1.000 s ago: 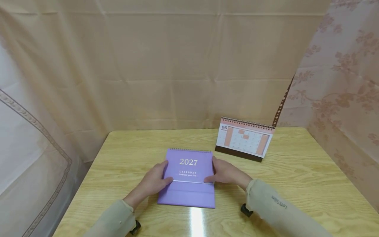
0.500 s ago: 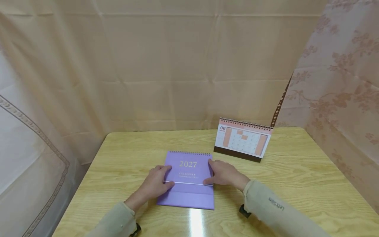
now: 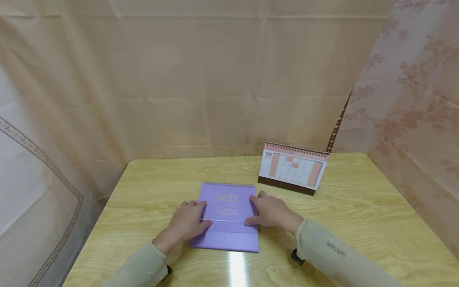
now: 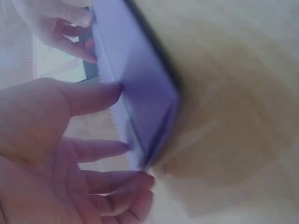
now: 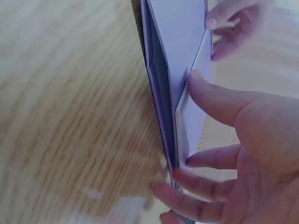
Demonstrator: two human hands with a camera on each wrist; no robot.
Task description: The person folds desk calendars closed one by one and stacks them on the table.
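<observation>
In the head view, a purple desk calendar (image 3: 227, 211) with gold "2027" lettering lies low on the table, its spiral binding at the far edge. My left hand (image 3: 184, 221) holds its left side, thumb and index finger on the front. On the right side my right hand (image 3: 272, 211) grips it likewise. The left wrist view has the left thumb (image 4: 100, 95) on the cover's lower edge and other fingers curled at the side. Seen from the right wrist, a narrow gap runs between the calendar's folded panels (image 5: 161, 88); the right middle finger (image 5: 201, 183) reaches the side edge.
A second desk calendar (image 3: 292, 167), white and orange with a dark base, stands upright at the back right of the wooden table (image 3: 161, 175). Beige curtains (image 3: 197, 79) hang behind the table, and patterned cloth (image 3: 416, 119) flanks its right side.
Both hands have shifted slightly toward the person, and their index fingers have moved from the side edges farther in onto the cover. The second calendar still stands in place.
</observation>
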